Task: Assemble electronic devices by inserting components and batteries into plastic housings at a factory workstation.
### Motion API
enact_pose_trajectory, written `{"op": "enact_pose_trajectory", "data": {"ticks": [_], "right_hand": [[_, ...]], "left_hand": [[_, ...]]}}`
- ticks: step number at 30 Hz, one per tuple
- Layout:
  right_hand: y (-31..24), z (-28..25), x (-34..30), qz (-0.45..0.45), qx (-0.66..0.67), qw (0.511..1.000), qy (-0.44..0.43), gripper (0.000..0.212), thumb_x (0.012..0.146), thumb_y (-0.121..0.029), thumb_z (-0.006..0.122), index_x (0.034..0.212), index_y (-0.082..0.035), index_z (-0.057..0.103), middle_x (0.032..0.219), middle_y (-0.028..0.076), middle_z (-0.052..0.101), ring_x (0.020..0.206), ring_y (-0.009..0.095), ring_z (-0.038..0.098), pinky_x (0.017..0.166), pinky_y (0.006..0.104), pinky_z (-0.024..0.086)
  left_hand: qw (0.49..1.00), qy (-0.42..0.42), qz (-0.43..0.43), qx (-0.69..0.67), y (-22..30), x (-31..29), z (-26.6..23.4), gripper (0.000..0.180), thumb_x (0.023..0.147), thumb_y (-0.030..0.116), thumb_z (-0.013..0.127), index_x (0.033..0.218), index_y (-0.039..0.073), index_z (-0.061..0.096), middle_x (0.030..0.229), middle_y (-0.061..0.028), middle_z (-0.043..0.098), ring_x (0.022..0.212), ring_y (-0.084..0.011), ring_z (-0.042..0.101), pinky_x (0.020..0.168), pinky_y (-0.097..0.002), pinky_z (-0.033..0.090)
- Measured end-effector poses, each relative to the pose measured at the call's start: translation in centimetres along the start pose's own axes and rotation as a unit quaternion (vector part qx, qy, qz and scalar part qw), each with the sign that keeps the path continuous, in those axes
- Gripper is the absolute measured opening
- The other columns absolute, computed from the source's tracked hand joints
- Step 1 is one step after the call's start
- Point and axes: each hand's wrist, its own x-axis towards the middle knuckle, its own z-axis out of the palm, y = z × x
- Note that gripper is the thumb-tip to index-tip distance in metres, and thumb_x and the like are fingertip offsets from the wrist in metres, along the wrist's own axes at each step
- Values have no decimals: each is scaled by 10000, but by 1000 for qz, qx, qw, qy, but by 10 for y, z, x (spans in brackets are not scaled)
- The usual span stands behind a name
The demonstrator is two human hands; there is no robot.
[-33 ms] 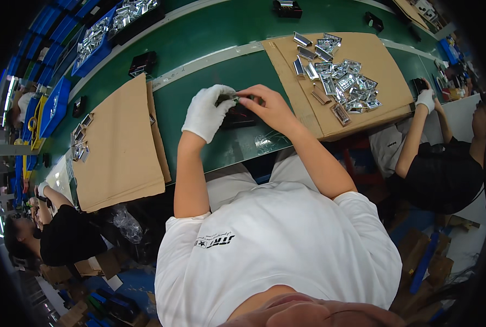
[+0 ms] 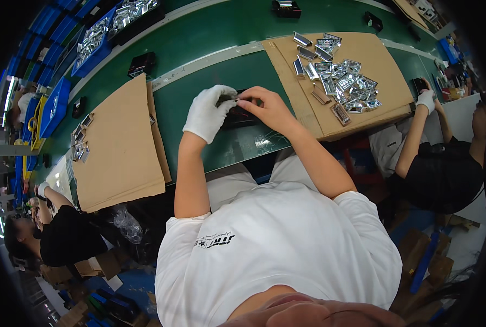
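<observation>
My left hand (image 2: 207, 113), in a white glove, is closed with thumb and fingers curled toward each other. Bare, my right hand (image 2: 269, 109) pinches at the same spot, its fingertips meeting those of the left. Between them is a small thing, too small and hidden to name. Beneath both hands a black box-like part (image 2: 240, 120) with a bit of red on it lies on the green work surface (image 2: 185, 87), partly covered by my fingers.
Shiny metal pieces (image 2: 347, 82) lie piled on a cardboard sheet (image 2: 289, 71) at right. Another cardboard sheet (image 2: 123, 147) at left holds several more. Black parts (image 2: 142, 64) sit beyond a pale strip. Blue bins (image 2: 93, 49) of metal pieces stand far left. Co-workers sit on both sides.
My fingertips have shifted very slightly where they meet. Nothing else has visibly moved.
</observation>
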Motion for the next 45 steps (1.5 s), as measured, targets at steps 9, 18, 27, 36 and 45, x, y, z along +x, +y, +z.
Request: {"op": "enact_pose_trajectory", "data": {"ticks": [9, 18, 27, 36, 45], "right_hand": [[-1, 15, -8, 52, 148, 987, 30, 98, 944, -118, 673, 982, -29, 688, 750, 30, 681, 630, 113, 587, 624, 212, 456], [14, 25, -18, -136, -163, 970, 119, 31, 930, -93, 671, 947, -67, 671, 778, 12, 699, 595, 113, 568, 561, 247, 418], [6, 11, -20, 26, 133, 990, 42, 92, 958, -62, 643, 1027, -6, 666, 842, 37, 702, 727, 84, 601, 656, 190, 436], [20, 8, -18, 35, 185, 981, 51, 98, 961, -50, 634, 1046, -5, 656, 893, 56, 706, 801, 95, 643, 732, 185, 468], [25, 1, -19, 50, 197, 979, 28, 82, 949, -33, 644, 1027, -9, 645, 913, 74, 716, 825, 115, 667, 758, 193, 489]], "left_hand": [[985, 23, -55, -162, -19, -4, 17, 261, 862, 0, 637, 1122, -4, 645, 1007, -104, 678, 840, -199, 642, 774, -301, 524], [983, 111, -15, 148, 5, -40, 9, 317, 844, 251, 721, 1117, 92, 702, 1095, -103, 694, 909, -344, 674, 810, -395, 541], [764, 257, -406, 430, -144, -88, -268, 353, 941, 192, 514, 1255, 191, 677, 1237, -77, 706, 1083, -344, 667, 926, -417, 530], [689, 190, -443, 542, -248, -117, -360, 230, 926, 251, 614, 1111, 185, 732, 1124, -128, 718, 1063, -324, 682, 872, -443, 556], [790, 202, -233, 530, -189, -79, -314, 266, 908, 267, 683, 1069, 57, 694, 1019, -139, 718, 928, -319, 687, 835, -382, 544]]}}
